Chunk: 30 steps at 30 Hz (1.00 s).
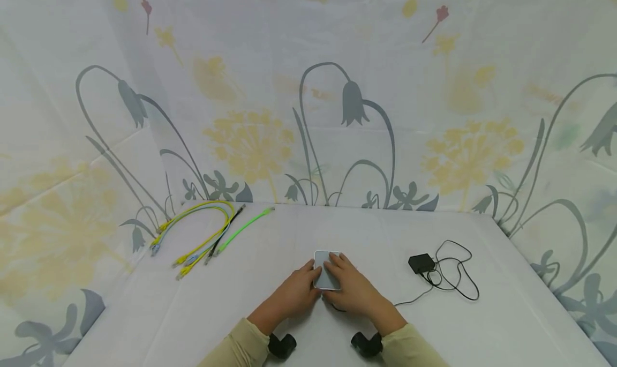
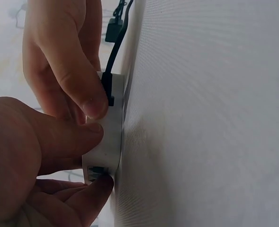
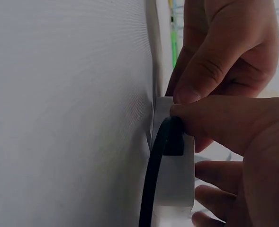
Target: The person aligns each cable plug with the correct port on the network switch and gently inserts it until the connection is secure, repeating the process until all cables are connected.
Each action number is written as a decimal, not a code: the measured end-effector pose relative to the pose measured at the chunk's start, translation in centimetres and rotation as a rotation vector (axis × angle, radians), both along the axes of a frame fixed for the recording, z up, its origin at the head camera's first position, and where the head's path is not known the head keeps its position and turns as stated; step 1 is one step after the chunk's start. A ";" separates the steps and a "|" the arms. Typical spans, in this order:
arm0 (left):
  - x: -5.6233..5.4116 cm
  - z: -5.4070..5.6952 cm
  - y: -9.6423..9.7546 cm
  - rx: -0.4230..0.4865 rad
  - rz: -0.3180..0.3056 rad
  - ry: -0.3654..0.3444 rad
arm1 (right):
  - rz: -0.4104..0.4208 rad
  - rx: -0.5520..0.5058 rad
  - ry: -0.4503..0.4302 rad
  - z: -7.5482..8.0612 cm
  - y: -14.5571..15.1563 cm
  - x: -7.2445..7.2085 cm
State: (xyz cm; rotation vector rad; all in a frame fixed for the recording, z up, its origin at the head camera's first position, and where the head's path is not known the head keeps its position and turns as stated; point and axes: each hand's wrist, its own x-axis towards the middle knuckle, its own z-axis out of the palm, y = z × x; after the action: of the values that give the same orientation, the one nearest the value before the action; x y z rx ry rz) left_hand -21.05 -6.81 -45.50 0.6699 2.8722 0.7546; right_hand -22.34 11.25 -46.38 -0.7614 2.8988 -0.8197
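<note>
A small white box with a grey top lies flat on the table between both hands. My left hand grips its left side, thumb on the near face, a finger beside a socket near the left end. From the right, my right hand holds the box, fingers stretched over the top and thumb at the near face. That thumb touches a black plug seated in the near face. A black cable runs from the plug. Both thumbs almost meet.
A black power adapter with looped cord lies to the right. Yellow, grey-blue, black and green network cables lie at the back left. Floral cloth hangs behind the white table.
</note>
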 end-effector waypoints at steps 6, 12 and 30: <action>-0.1 0.0 -0.1 0.012 -0.015 -0.012 | 0.007 0.016 -0.024 0.0 -0.6 -0.3; -0.2 -0.4 -0.1 0.013 -0.016 -0.024 | 0.007 0.038 -0.030 -0.2 -0.7 -0.3; -0.8 -0.5 -1.3 0.093 0.014 -0.043 | 0.021 0.004 -0.006 -0.9 -0.3 -0.6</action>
State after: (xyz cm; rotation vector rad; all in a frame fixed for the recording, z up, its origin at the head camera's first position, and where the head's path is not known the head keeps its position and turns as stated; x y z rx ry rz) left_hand -21.86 -8.07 -46.04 0.6359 2.8213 0.8974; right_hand -22.94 10.96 -47.31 -0.7860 2.8809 -0.8133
